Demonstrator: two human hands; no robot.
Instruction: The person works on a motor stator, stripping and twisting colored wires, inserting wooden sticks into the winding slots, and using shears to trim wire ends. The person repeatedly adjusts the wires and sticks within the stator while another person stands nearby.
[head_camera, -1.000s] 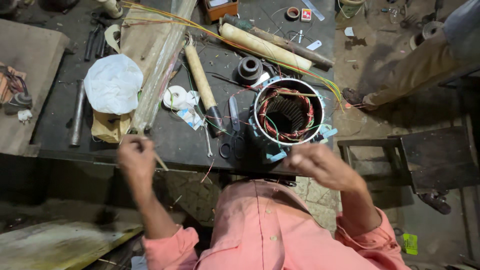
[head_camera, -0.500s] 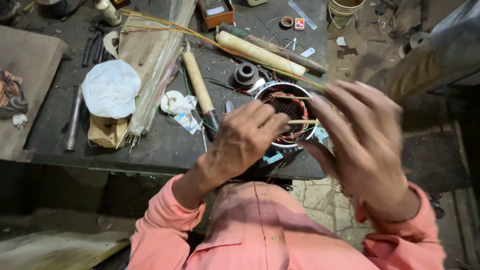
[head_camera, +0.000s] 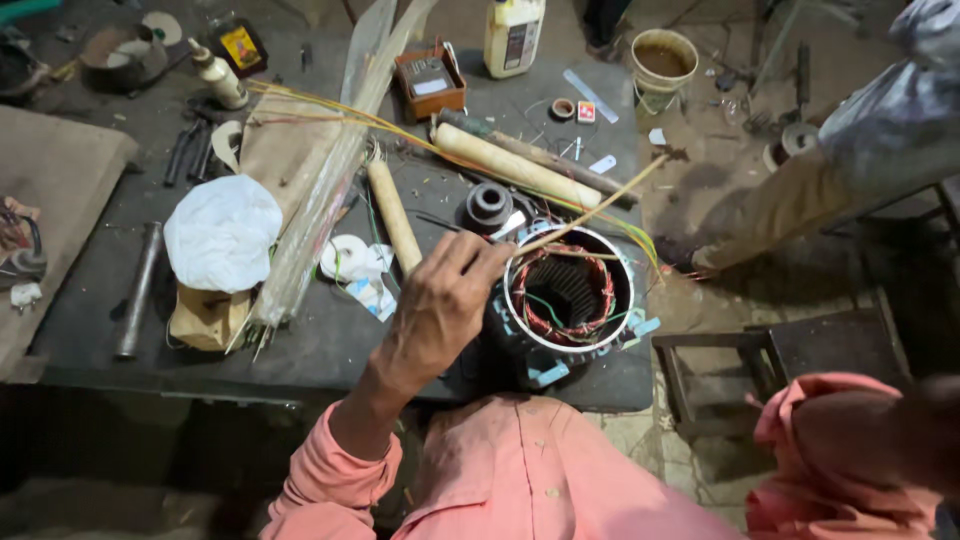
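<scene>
A motor stator (head_camera: 519, 315) with reddish copper windings and coloured wires stands at the near edge of the dark workbench (head_camera: 330, 345). My left hand (head_camera: 440, 310) is just left of its rim, fingers pinched on a thin yellowish stick (head_camera: 600, 205). The stick slants up and to the right over the stator. Of my right arm only a pink sleeve (head_camera: 800, 410) and a blurred forearm show at the lower right; the hand itself is out of the picture.
On the bench lie a white bag (head_camera: 222, 232), a clear bundle of thin strips (head_camera: 320, 190), two pale rolls (head_camera: 395, 215) (head_camera: 515, 165), a metal rod (head_camera: 138, 290), a small box (head_camera: 430, 80) and a bottle (head_camera: 515, 35). Another person (head_camera: 880, 150) stands at right near a stool (head_camera: 770, 370).
Both hands were over the stator half a second ago. My right hand has pulled away to the lower right, out of view; my left hand now holds the stick by the rim.
</scene>
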